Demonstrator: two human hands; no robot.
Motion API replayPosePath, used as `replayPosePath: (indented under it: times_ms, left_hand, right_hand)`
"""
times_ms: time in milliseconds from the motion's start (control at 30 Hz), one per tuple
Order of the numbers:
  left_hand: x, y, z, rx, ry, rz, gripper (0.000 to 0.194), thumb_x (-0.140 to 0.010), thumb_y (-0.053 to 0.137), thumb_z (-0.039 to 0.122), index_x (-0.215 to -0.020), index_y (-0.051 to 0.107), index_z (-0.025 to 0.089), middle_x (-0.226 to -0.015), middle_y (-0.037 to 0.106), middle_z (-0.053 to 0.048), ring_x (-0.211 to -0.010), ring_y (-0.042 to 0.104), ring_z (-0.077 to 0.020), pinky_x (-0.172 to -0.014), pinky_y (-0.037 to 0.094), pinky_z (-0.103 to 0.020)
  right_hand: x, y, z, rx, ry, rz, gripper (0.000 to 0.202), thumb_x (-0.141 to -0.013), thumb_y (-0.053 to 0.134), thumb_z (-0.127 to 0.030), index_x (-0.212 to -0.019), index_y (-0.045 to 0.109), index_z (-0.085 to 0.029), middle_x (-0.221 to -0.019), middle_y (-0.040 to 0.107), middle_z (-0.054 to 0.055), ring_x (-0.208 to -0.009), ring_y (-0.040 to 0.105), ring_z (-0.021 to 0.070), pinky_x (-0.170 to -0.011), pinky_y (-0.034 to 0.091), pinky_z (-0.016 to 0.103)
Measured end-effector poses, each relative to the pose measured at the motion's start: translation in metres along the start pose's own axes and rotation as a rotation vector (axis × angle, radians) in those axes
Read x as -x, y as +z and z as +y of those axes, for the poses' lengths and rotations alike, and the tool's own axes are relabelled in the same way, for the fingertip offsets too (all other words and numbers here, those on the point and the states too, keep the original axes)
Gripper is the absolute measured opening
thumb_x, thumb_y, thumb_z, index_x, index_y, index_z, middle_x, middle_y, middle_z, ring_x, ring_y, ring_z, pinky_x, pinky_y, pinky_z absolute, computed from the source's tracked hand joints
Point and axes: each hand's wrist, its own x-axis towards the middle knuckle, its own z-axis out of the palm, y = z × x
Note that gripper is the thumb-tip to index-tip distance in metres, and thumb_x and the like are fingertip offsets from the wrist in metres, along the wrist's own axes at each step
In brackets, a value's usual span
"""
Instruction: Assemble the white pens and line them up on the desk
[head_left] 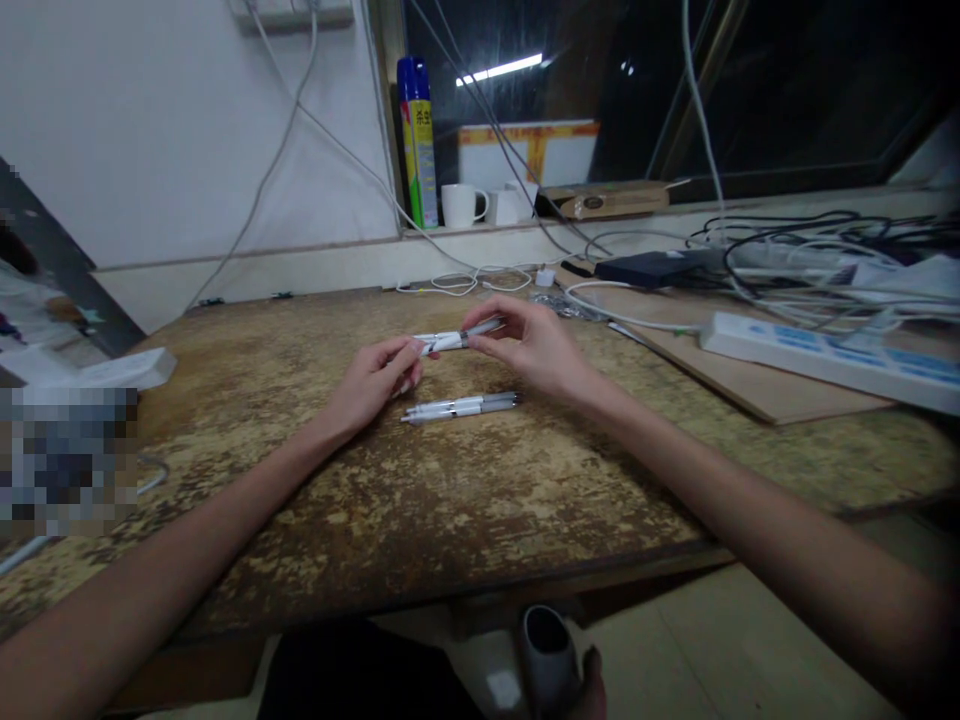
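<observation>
Pen [459, 339] ends are hidden inside both hands' fingers [480, 338].

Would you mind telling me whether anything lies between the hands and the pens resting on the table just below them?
Nothing visible does. The left hand and right hand hold one pen between them, and the pens on the table lie directly beneath, with only bare worn tabletop around them.

Place: makeshift home workspace | Evidence: worn wooden table [450, 500], power strip [825, 360], tangled cables [810, 240], mugs [461, 205] and insecticide spray can [418, 140] sat on windowsill.
</observation>
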Motion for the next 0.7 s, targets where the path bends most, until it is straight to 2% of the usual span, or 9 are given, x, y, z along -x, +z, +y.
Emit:
replayPosePath:
  times_ms: [233,433,600,700]
  left_hand:
    - [0.0002,-0.0003,-0.0011,0.035,0.010,0.008,0.040,-0.100,0.052,0.049,-0.080,0.064,0.016,-0.065,0.053,0.001,-0.056,0.044,-0.0112,-0.053,0.033,-0.024]
    - [-0.0002,-0.0010,-0.0008,0.024,-0.009,0.031,0.041,-0.101,0.051,0.048,-0.079,0.063,0.016,-0.065,0.055,0.000,-0.055,0.044,-0.0110,-0.052,0.032,-0.024]
    - [0.0005,0.0006,0.0010,0.036,-0.005,0.037,0.037,-0.101,0.051,0.047,-0.086,0.065,0.016,-0.068,0.057,0.000,-0.056,0.045,-0.0116,-0.052,0.032,-0.025]
    - [0.0014,0.0013,0.0025,0.048,-0.002,0.040,0.038,-0.101,0.052,0.045,-0.080,0.062,0.016,-0.067,0.055,0.000,-0.058,0.045,-0.0116,-0.054,0.035,-0.025]
  right_hand:
    - [-0.0017,-0.0008,0.0050,-0.103,0.162,0.038,0.021,-0.084,0.077,-0.037,-0.095,0.071,-0.020,-0.097,0.073,0.005,-0.088,0.068,0.0194,-0.085,0.055,0.038]
    - [-0.0011,-0.0064,0.0041,-0.166,0.215,0.095,0.026,-0.079,0.081,-0.035,-0.100,0.070,-0.022,-0.103,0.074,0.004,-0.093,0.068,0.0198,-0.091,0.054,0.040]
    - [0.0000,-0.0058,0.0023,-0.170,0.200,0.106,0.021,-0.083,0.077,-0.035,-0.099,0.071,-0.022,-0.101,0.073,0.004,-0.095,0.066,0.0196,-0.093,0.052,0.040]
    - [-0.0003,-0.0061,0.0030,-0.190,0.225,0.121,0.019,-0.085,0.075,-0.037,-0.098,0.071,-0.022,-0.095,0.072,0.004,-0.091,0.067,0.0198,-0.092,0.053,0.041]
